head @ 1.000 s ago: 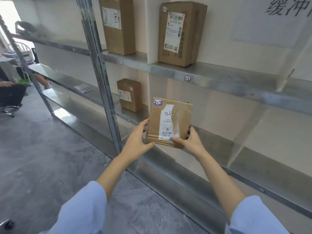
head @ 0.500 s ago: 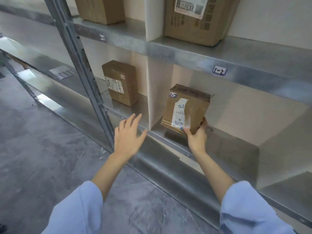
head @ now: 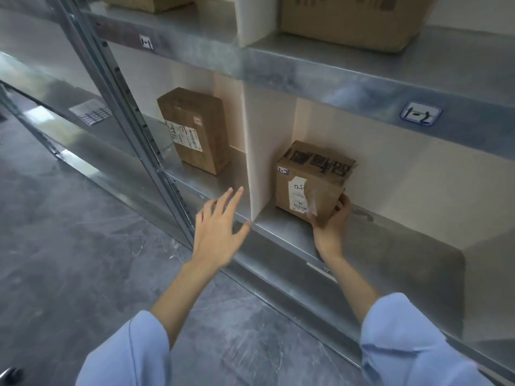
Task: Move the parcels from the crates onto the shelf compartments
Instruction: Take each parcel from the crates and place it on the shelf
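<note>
Small brown cardboard parcel w/ white label resting on galvanised metal shelf, just right of white divider panel. Right hand gripping its lower right corner. Left hand empty, fingers spread, in front of shelf edge. Taller brown box in next compartment to left.

Grey marbled floor: below-left of the grip. Printed paper sheet: far left, higher. Blue-bordered tag: above-right.
</note>
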{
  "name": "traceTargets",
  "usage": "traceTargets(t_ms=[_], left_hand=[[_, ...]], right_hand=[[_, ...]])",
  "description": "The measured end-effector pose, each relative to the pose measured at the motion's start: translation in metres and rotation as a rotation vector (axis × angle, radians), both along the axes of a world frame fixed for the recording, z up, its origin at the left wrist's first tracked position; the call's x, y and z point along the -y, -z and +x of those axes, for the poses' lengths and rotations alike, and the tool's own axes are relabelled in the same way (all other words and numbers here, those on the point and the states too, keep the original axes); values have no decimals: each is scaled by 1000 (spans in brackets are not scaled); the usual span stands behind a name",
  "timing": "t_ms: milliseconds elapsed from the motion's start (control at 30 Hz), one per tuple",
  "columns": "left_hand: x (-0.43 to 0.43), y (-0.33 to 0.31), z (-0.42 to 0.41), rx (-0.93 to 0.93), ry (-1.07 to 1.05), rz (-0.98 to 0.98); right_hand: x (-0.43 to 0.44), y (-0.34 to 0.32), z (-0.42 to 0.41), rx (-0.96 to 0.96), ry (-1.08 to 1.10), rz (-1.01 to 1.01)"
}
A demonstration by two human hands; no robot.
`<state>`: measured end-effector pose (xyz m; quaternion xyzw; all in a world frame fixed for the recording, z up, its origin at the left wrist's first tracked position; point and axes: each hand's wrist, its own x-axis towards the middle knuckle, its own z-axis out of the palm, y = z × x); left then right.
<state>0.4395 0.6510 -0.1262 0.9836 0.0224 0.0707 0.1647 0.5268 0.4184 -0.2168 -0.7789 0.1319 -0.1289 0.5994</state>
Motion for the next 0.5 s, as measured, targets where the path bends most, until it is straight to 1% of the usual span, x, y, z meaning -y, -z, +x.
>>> traceTargets(t_ms=[133, 200, 267, 333, 500], left_hand=[[0, 1, -4, 4, 27, 22], [-1, 1, -9, 12, 39, 32], [-2, -1, -17, 12, 48, 39], [-1, -7, -27, 15, 64, 38], [9, -37, -57, 39, 161, 39]], right_hand=[[3, -5, -2, -33, -41, -6], [6, -11, -9, -41, -54, -51], [9, -18, -20, -41, -70, -141], [15, -28, -36, -66, -93, -277], [34, -74, -91, -197, -76, -551]])
